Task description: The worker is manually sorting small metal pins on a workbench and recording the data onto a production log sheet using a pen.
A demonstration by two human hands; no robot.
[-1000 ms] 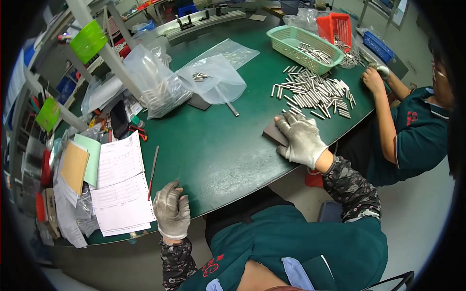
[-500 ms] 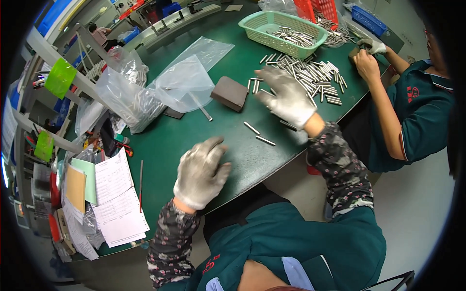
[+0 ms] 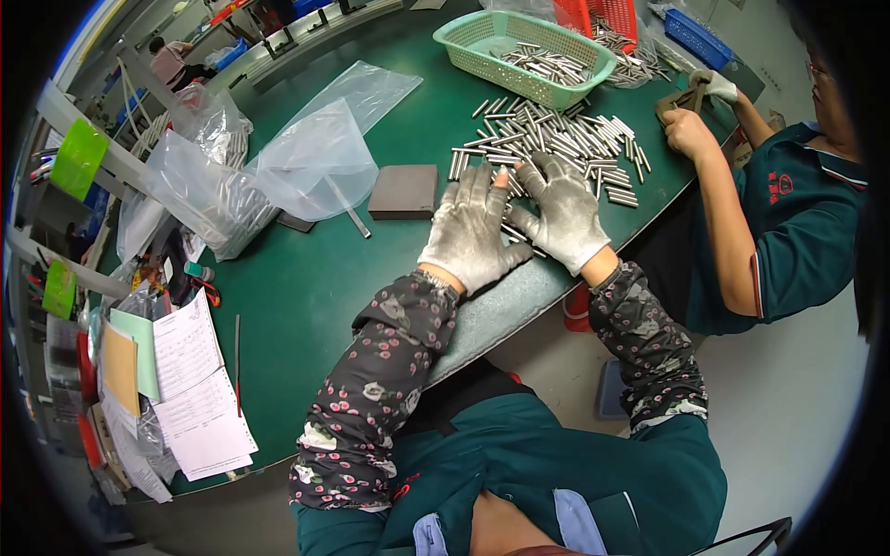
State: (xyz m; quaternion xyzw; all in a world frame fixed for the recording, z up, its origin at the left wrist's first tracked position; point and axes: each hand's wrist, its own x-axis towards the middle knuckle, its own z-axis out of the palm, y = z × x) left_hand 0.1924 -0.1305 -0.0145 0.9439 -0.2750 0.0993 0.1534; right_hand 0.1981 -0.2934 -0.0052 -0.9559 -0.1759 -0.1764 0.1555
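Observation:
My left hand (image 3: 468, 230), in a grey-white work glove with one bare fingertip showing, lies palm down with its fingers stretched forward. Its fingertips reach the near edge of a loose pile of short metal pins (image 3: 556, 130). Close on its right is my right hand (image 3: 565, 211), gloved the same way, fingers spread at the pile's near side. A few pins (image 3: 515, 233) show between the two hands; whatever lies under the palms is hidden. Just left of my left hand's fingers sits a dark brown block (image 3: 404, 192).
Behind the pile stands a light green basket (image 3: 454, 42) holding more pins, with a red basket (image 3: 623, 20) beyond. Clear plastic bags (image 3: 320, 153) and papers (image 3: 199, 398) lie to the left. At right, a co-worker's gloved and bare hands (image 3: 691, 134) hold a brownish object.
My left hand has swung right and forward to the pins, beside my right hand. My right hand has drawn slightly nearer me. The view has shifted, and the block appears turned.

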